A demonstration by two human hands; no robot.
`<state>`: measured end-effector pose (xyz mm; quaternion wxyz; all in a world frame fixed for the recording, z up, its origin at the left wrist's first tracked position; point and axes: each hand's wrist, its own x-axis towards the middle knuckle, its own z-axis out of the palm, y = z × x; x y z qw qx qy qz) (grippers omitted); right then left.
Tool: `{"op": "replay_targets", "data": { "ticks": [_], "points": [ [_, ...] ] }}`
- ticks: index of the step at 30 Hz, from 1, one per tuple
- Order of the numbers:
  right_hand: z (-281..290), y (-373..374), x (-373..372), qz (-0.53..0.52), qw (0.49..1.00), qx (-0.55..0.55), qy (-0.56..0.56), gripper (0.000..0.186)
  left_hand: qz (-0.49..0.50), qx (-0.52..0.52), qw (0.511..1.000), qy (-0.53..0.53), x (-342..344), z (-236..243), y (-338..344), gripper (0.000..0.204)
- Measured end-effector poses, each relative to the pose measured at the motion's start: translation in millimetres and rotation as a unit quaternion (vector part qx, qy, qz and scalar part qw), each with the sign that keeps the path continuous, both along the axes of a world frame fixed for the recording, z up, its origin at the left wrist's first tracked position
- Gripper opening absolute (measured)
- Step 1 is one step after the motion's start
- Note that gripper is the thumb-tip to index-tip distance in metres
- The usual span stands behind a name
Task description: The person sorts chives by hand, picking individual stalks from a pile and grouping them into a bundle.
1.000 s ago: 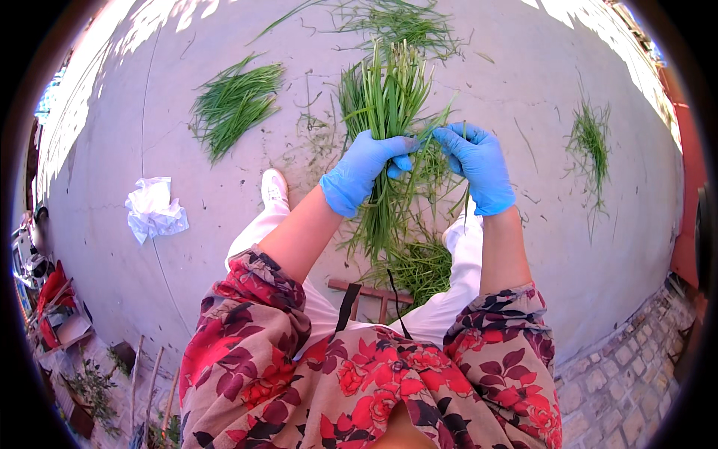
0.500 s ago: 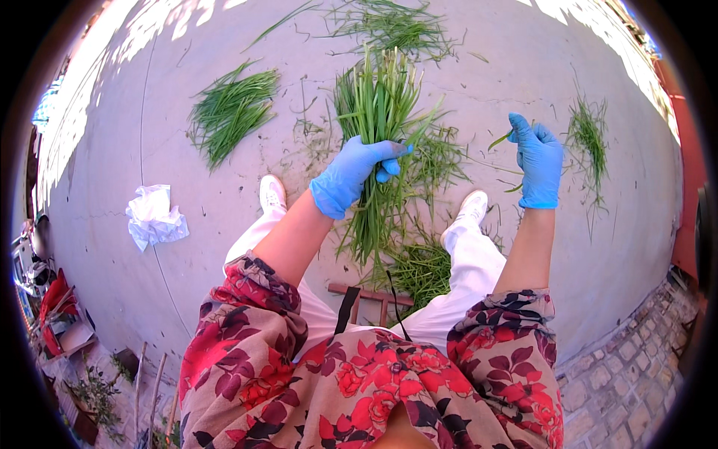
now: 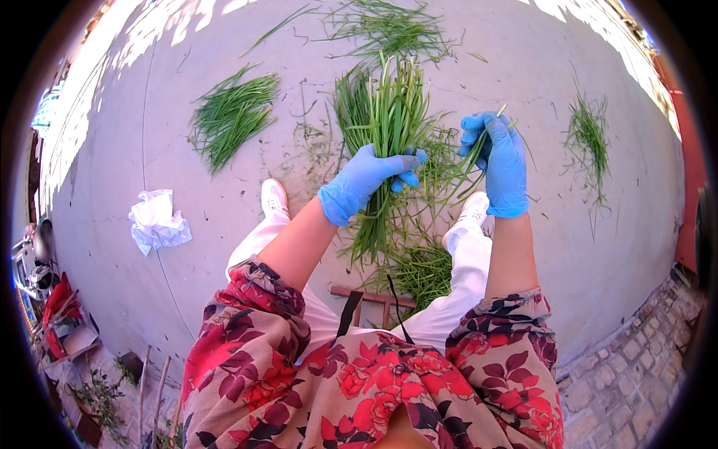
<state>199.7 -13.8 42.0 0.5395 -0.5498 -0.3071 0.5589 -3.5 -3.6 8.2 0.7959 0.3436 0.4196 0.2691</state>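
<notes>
My left hand point(image 3: 363, 179), in a blue glove, is closed round a large bunch of long flat green leaves point(image 3: 385, 105), held upright in the middle with pale cut ends on top. Just to its right, my gloved right hand point(image 3: 502, 166) has its fingers curled on a few loose green strands point(image 3: 473, 161), apart from the main bunch. More tangled leaves point(image 3: 415, 273) lie on the ground between my legs, beside a reddish frame point(image 3: 344, 292) partly hidden by my body. Scattered cuttings point(image 3: 441, 157) lie behind the bunch.
Piles of green leaves lie on the concrete point(image 3: 194, 262) at left point(image 3: 232, 120), far centre point(image 3: 385, 30) and right point(image 3: 587, 138). A crumpled white sheet point(image 3: 157, 221) is at left. Mixed clutter and sticks point(image 3: 63, 322) edge the lower left, cobbled paving point(image 3: 621, 352) the lower right.
My right hand swung out rightward from the bunch with strands, then came partly back left, its fingers turned toward the bunch. My left hand kept hold of the bunch, moving only slightly.
</notes>
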Motion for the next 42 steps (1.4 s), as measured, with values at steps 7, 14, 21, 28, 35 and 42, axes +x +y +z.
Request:
{"op": "replay_targets", "data": {
  "ticks": [7,14,21,28,35,42],
  "points": [
    [1.3,1.4,-36.8,0.016,0.994,-0.002,-0.109,0.019,-0.079,0.027,0.996,0.042,5.1,-2.4,-6.0,0.029],
    [-4.5,4.6,-15.6,0.023,0.992,-0.069,-0.106,0.014,-0.052,-0.007,0.998,-0.036,6.3,2.1,-5.3,0.037],
    [-3.3,5.9,-7.3,-0.012,1.0,-0.016,-0.01,0.012,0.019,-0.075,0.991,-0.111,0.9,-4.9,-0.9,0.027],
    [4.1,3.2,-7.1,0.054,0.997,-0.047,-0.035,0.016,0.017,-0.021,0.997,-0.075,3.2,-7.3,-2.8,0.026],
    [-7.1,7.4,-12.5,0.047,0.989,0.021,-0.139,0.014,0.02,-0.024,0.997,-0.074,6.0,0.2,-2.9,0.028],
    [-14.3,7.7,-10.7,0.083,0.974,-0.023,-0.211,0.019,-0.001,-0.004,0.998,-0.068,4.0,-6.2,-2.3,0.027]
  ]
}}
